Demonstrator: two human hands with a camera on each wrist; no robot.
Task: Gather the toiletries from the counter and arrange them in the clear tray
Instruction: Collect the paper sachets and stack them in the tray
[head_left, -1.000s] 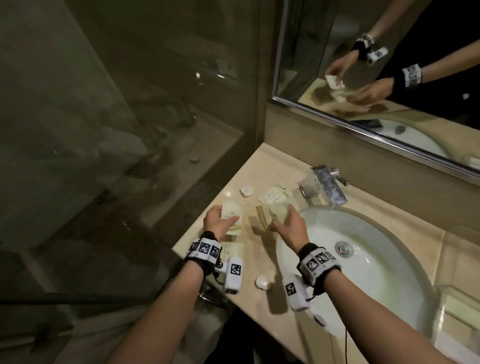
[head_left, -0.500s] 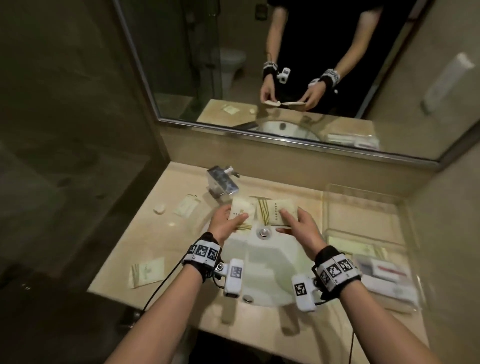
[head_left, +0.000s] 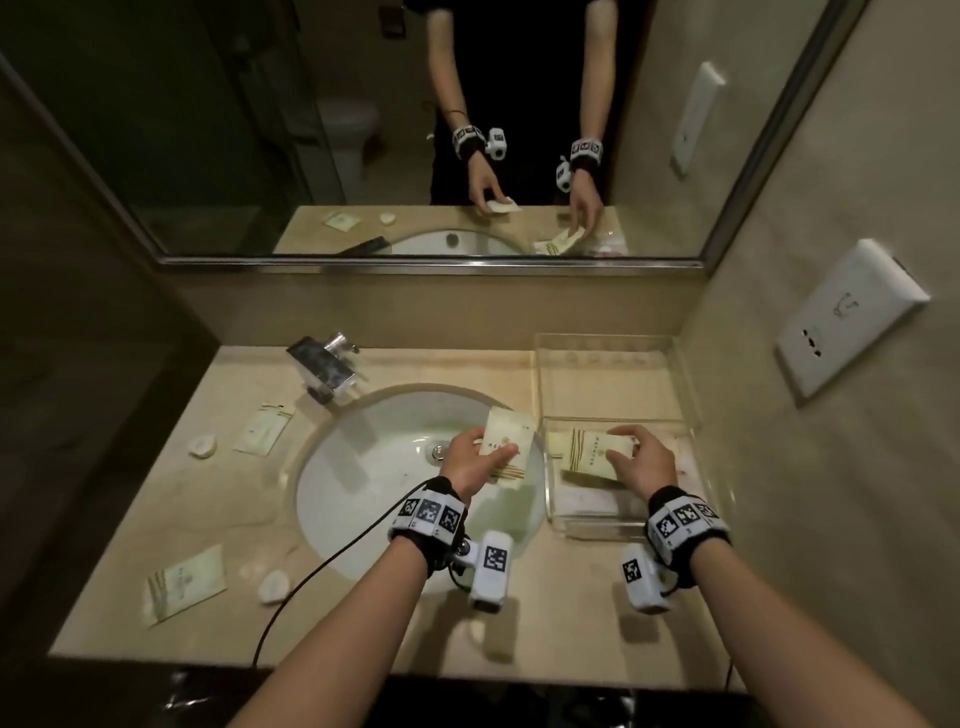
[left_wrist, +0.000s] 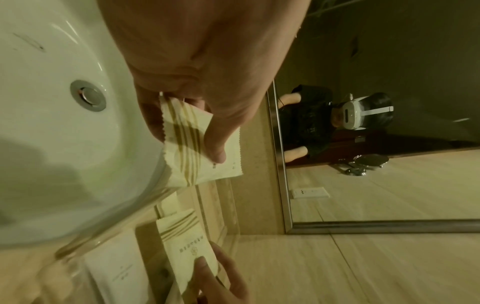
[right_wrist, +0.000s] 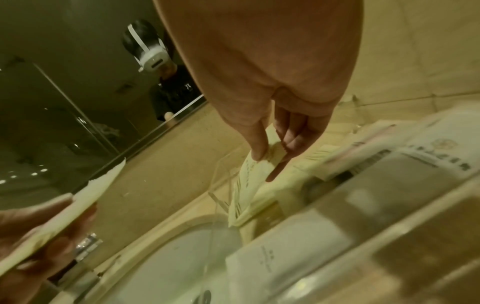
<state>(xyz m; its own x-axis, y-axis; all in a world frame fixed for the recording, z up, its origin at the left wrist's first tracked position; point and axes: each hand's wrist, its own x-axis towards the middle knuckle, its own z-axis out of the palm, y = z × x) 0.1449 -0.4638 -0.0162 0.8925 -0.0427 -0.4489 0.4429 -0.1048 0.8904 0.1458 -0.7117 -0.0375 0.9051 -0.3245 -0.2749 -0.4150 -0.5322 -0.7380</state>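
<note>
Toiletries here are flat cream sachets with gold stripes, and two of them are in hand; nearest the body, the left hand (head_left: 470, 460) pinches one sachet (head_left: 506, 447) between thumb and fingers over the white basin (head_left: 363, 467), its long axis tilted up and away toward the mirror; the right hand (head_left: 641, 460) pinches a second sachet (head_left: 592, 452) by its end, thumb on one face and fingers on the other, low inside the near end of the clear tray (head_left: 613, 527), long axis running left to right across the tray; the right wrist view shows that packet hanging edge-down, its lower end at or near the packets already lying there; whether it touches them I cannot tell. Judged from this, the right hand's packet is about to be laid flat; the left hand's packet lies just left of the tray wall, so it has only to cross that wall rightward, and the left hand is the nearer one for it. On the counter (head_left: 156, 519) left of the basin more remain: a striped packet (head_left: 184, 584) near the front edge, a small white round piece (head_left: 274, 586) beside it, farther back another packet (head_left: 264, 428) and a second white piece (head_left: 201, 446); beyond them stands the chrome tap (head_left: 324, 368); the far half of the tray looks bare.
</note>
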